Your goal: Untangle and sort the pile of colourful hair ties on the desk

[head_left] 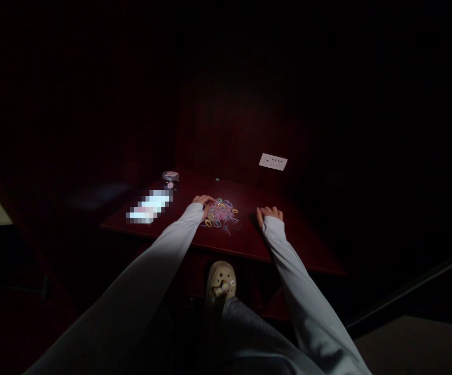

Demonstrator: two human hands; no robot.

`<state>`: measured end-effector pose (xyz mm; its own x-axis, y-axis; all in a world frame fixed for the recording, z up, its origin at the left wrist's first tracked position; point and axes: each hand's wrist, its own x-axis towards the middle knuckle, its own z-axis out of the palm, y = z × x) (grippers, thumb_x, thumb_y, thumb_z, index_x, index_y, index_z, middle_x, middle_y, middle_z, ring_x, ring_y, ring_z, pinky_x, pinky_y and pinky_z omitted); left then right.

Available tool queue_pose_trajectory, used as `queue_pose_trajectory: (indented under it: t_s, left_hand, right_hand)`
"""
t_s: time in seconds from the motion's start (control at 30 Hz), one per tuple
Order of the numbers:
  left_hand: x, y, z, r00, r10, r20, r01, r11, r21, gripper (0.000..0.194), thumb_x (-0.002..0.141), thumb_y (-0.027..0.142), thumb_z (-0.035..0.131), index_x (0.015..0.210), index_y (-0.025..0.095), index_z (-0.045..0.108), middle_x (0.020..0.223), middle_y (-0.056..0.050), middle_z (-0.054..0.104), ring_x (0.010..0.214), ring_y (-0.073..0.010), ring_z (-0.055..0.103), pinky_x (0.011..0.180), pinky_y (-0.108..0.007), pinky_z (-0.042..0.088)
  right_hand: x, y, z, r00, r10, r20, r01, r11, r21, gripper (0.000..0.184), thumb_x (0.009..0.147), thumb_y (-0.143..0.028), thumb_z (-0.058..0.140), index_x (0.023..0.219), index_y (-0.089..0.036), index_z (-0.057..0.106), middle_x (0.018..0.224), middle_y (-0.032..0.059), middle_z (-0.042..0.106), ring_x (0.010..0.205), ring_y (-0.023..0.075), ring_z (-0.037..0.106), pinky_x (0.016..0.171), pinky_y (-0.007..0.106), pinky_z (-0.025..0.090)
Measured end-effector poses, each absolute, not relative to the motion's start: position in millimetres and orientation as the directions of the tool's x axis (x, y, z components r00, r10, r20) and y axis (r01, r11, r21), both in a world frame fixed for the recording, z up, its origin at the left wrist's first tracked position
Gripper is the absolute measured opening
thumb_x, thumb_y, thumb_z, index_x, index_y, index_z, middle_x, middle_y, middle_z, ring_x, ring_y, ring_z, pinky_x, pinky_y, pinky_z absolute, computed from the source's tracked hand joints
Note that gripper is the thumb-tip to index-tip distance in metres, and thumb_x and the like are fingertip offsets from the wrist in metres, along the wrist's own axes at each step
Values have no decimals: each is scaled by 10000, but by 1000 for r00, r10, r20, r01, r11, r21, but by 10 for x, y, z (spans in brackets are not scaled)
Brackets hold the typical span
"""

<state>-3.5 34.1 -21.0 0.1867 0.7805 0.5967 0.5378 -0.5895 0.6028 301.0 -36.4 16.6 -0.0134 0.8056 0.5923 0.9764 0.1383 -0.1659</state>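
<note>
Looks like we're working through the band pile (223,213): left hand (202,200) loosely spread at its edge, right hand (270,212) on the desk (245,246), can't tell if gripping. Lifting one calls for a pinch.

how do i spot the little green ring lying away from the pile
Start with the dark red wooden table and find the loose pile of small multicoloured bands beside the person's left hand. Look past it toward the dark wall for a small green ring. Unlike the heaped bands, it lies by itself.
</note>
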Motion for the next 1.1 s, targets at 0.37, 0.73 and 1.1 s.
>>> queue_pose_trajectory:
  t_s: [0.37, 0.73, 1.1]
  left_hand:
    - [-9, 322, -252, 168, 767, 619, 610, -574, 546, 178, 804, 227, 728, 974, 264, 766, 1020, -35, 798, 919, -245, 606, 868, -361, 528]
    - [-21, 378, -295, 201, 778, 595, 613, -574, 543, 178, 734, 231, 786, 908, 264, 775, 950, -31, 775, 883, -244, 605, 839, -351, 538]
    - [1, 287, -194, 218, 815, 537, 617, -542, 571, 215, 794, 171, 703, 969, 247, 800, 1067, -57, 776, 971, -259, 631, 942, -389, 537]
  right_hand:
    - [1982, -318, 93, -323, 834, 447, 844, 468, -263, 238, 1008, -324, 640, 1197, -322, 785, 1187, 41, 733, 1133, 261, 518, 1003, 375, 388]
    - [2066, -204, 8, -142, 893, 427, 871, 318, -375, 283, 938, -379, 709, 1195, -306, 801, 1163, 68, 719, 1094, 274, 511, 983, 410, 390]
    - [2096, -208, 2, -128, 879, 460, 835, 346, -428, 239, 939, -313, 672, 1129, -276, 813, 1114, 73, 732, 1109, 278, 510, 1007, 396, 397]
